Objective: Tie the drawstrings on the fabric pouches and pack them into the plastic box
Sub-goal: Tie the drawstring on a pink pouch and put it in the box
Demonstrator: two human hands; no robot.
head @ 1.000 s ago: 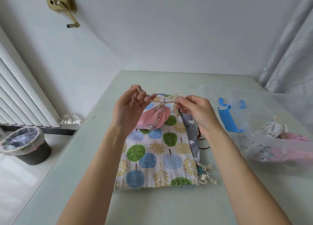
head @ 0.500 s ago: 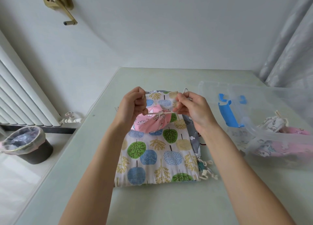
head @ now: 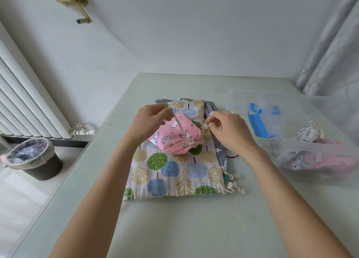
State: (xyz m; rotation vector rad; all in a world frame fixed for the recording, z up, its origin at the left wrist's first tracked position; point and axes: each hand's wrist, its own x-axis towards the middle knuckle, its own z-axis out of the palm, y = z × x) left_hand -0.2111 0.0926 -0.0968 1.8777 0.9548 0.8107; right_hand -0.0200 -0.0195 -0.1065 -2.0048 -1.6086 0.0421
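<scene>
pink pouch: A second ago the pink pouch [head: 175, 139] hung in the air between the two hands. Now it lies on the tree-print pouch [head: 174, 172], just below the hands, with its closed neck near the right hand.
string: The string [head: 179, 128] was pulled tight and flat from hand to hand. Now it slants from the left hand down to the tied neck.
left hand: The left hand [head: 149, 122] has dropped lower and pinches one string end, up and left of the knot.
right hand: The right hand [head: 227, 131] has come down too, its fingertips pinching the other end right beside the knot.
</scene>
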